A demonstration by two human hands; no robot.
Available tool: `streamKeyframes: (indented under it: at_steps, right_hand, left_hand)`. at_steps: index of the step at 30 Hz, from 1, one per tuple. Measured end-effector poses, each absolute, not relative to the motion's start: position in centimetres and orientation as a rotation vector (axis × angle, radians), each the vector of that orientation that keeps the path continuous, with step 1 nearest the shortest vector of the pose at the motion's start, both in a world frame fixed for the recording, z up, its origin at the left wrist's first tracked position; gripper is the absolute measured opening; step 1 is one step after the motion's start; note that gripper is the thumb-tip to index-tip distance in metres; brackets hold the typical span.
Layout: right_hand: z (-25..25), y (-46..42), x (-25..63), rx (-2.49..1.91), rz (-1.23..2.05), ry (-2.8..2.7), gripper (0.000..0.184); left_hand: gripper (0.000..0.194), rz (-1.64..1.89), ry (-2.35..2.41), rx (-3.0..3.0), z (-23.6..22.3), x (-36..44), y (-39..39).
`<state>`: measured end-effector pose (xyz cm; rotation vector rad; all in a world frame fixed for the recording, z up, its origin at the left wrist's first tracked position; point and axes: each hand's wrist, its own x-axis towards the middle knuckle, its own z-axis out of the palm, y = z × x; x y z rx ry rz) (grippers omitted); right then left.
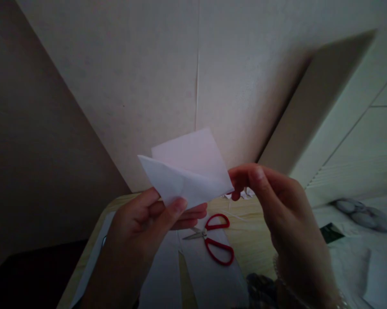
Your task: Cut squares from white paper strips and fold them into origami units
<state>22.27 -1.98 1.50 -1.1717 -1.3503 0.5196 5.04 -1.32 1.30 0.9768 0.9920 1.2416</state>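
Observation:
A folded sheet of white paper (190,171) is in my left hand (148,223), the thumb on its front near the lower edge and the fingers behind. One layer is folded over diagonally, leaving a pointed corner at the left. My right hand (277,197) is at the paper's right corner, with bent fingers touching or just behind the edge. Its thumb is off the paper, so it does not grip the sheet. Below the hands, scissors (204,234) with red handles lie on white paper strips (213,270), their blades slightly apart.
The light wooden table (254,227) stands against a pale wall (142,86). Small paper scraps (246,194) lie at its back edge. To the right are a white cabinet (351,141), a dark green item (331,232) and a blurred grey object (362,214).

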Motion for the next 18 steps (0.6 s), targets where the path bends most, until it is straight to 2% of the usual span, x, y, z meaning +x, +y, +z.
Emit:
streamKeyframes:
  at_steps: [10,11,15,18]
  right_hand:
    - [1.7,-1.1,22.4,-1.088,0.828,-1.474,0.01]
    - [1.6,-0.9,22.4,-1.115,0.792,-1.459,0.007]
    - [1.1,-1.0,22.3,-1.203,0.339,-1.351,0.032]
    - [1.3,-1.5,22.0,-1.181,0.054,-1.389,0.03]
  left_hand:
    - [0.004,1.242,1.009,1.018,1.4,5.2,-1.6]
    - [0.005,1.223,1.025,1.05,1.3,5.2,-1.5]
    - [0.007,1.065,1.095,1.333,0.9,4.8,-1.2]
    - [0.01,0.995,1.14,1.566,0.7,4.8,-1.0]
